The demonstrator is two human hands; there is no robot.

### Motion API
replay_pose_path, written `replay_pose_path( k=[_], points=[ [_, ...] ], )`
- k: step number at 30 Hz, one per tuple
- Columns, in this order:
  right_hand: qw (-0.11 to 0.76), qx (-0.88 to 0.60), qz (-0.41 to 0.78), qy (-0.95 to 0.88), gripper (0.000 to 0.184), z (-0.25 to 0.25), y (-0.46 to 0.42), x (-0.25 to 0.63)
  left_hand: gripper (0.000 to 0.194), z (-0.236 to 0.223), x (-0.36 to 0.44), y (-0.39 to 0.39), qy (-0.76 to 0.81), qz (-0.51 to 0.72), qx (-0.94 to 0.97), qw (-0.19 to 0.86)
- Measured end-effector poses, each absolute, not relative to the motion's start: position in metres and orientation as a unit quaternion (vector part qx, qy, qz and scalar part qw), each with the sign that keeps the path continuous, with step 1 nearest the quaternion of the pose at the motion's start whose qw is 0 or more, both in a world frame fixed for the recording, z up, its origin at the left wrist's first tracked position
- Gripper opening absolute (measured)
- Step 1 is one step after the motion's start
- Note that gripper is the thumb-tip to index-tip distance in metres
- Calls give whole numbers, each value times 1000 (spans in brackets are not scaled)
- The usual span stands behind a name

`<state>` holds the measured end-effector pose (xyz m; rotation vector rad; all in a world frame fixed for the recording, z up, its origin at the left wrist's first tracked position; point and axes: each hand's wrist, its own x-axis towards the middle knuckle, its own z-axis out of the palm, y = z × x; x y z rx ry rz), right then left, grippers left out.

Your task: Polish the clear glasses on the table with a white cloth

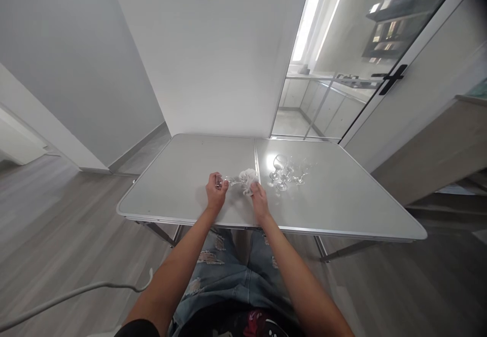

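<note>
The glass (pixel 233 180) is held over the bench (pixel 342 200), between the hands. One end is gripped by the left hand (pixel 217 189), the nearer; the cloth (pixel 247 175), gripped in the right hand (pixel 259 200), is placed at the opposite end. The long axis is aligned sideways, hand to hand. Other glasses (pixel 280 163) are positioned beyond and right of the right hand.

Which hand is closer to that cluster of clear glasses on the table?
The right. The right hand, gripping a white cloth, is just left of the cluster of glasses; the left hand, holding another glass, is farther left.
</note>
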<state>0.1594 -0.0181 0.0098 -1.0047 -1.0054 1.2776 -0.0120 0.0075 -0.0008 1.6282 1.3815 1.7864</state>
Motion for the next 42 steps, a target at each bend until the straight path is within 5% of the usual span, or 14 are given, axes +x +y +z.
replay_pose_path(
  k=[6,13,18,25,32,42],
  points=[
    [589,-535,404,-452,37,-1,-24,154,34,0,-11,8,502,639,558,169],
    [646,-439,491,-385,28,7,-15,150,36,1,-11,6,496,615,586,184],
    [603,-435,571,-347,19,-1,-13,149,36,1,-11,7,509,634,559,163],
    [629,-435,479,-432,29,8,-30,147,34,4,-11,6,519,624,561,164],
    [600,-430,570,-360,22,3,-10,151,34,3,-12,6,508,622,571,170],
    [655,-403,536,-347,20,13,-24,151,32,2,-12,7,502,624,571,179]
  ],
)
